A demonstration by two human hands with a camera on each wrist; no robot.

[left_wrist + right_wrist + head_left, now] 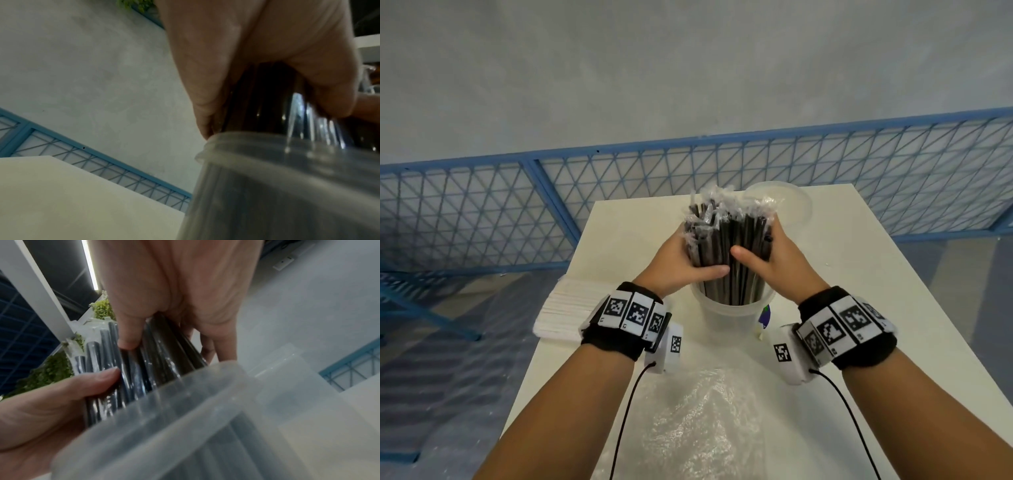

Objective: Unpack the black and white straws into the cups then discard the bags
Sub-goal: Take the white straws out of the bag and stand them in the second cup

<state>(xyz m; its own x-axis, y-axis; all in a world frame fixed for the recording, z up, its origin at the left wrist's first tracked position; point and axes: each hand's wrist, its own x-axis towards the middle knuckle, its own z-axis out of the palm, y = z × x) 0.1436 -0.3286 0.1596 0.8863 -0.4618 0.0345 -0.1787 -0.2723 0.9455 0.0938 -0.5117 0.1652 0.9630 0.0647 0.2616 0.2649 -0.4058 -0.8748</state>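
Head view: nearest the camera, a crumpled clear bag [698, 421] is seen lying on the white table [859, 308]. Beyond it, a bundle of black straws [729, 250] is stood upright in a clear cup [726, 315] and is gripped from both sides by the left hand [685, 260] and the right hand [774, 260], thumbs pressed against the front. A second cup [791, 202] is placed behind, and a stack of white straws [565, 308] lies at the table's left edge.

Left wrist view: the left hand [257, 56] is shown curled round the black straws [267, 105] just above the cup [287, 186] rim.

Right wrist view: the right hand [174, 288] is shown clamped on the black straws [156, 356], with the left hand [51, 410] gripping them alongside, above the cup [195, 434].
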